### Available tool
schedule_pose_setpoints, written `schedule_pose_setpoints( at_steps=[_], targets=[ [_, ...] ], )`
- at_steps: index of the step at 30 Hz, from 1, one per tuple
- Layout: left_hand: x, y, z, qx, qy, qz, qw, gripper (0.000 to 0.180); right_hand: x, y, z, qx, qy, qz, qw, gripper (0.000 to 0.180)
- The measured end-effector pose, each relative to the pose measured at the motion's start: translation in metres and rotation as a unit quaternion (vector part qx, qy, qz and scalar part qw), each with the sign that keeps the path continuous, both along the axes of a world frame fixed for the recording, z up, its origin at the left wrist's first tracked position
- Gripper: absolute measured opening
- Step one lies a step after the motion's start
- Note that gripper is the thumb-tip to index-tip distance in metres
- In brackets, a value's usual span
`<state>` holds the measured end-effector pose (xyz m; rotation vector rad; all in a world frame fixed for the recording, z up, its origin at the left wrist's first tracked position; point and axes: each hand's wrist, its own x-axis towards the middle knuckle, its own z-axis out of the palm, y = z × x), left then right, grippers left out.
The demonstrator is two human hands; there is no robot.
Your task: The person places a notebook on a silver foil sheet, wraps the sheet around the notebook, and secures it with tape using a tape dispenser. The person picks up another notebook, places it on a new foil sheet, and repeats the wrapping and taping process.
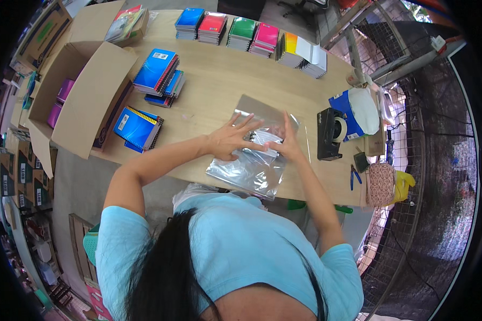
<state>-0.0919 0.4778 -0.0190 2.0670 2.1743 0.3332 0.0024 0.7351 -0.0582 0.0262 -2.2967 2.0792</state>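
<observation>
On the near part of the table lies a pile of clear plastic bags (pixel 249 174), shiny and crinkled. A small white object with a dark spiral edge (pixel 262 137), seemingly a notebook, lies between my hands on the plastic; my fingers partly cover it. My left hand (pixel 233 138) rests on its left side, fingers spread wide over the plastic. From the right, my right hand (pixel 287 140) meets it, thumb pointing left toward my left hand and fingers stretched away from me. Whether the notebook is inside a bag I cannot tell.
Blue spiral notebooks (pixel 136 129) and a taller notebook stack (pixel 156 69) stand left. Several coloured notebook stacks (pixel 242 33) line the far edge. An open cardboard box (pixel 93 101) is at left. A black tape dispenser (pixel 326 136) and blue-handled pliers (pixel 353 176) lie right.
</observation>
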Motion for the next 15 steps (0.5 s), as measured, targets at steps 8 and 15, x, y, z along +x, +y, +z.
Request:
schedule_pose_setpoints(
  at_steps=[8, 15],
  targets=[
    [0.037, 0.028, -0.022, 0.314, -0.084, 0.157, 0.932, 0.055, -0.004, -0.01, 0.005, -0.046, -0.051, -0.013, 0.998, 0.122],
    [0.038, 0.024, 0.014, 0.284, -0.089, 0.178, 0.938, 0.034, -0.001, -0.006, 0.0, -0.05, -0.043, -0.012, 0.998, 0.121]
  ],
)
